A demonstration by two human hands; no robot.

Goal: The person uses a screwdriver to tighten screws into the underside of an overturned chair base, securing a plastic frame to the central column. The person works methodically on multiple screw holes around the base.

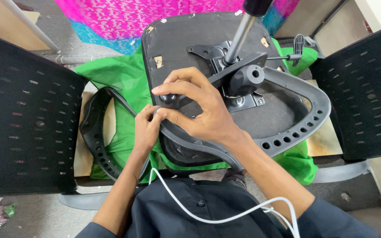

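Green cloth (124, 79) lies under an upturned chair seat (190, 39) ahead of our hands. Our right hand (199, 108) pinches a black knob (169, 98) at the seat's edge, while our left hand (146, 128), just beside it, grips the grey armrest (287, 136).

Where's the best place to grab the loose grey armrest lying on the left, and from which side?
Probably the left armrest is best taken on its curved outer bar at the left, coming from above. That stretch lies bare on the green cloth, while its inner end runs under the left hand and the upturned seat. The perforated lower curve offers extra purchase.
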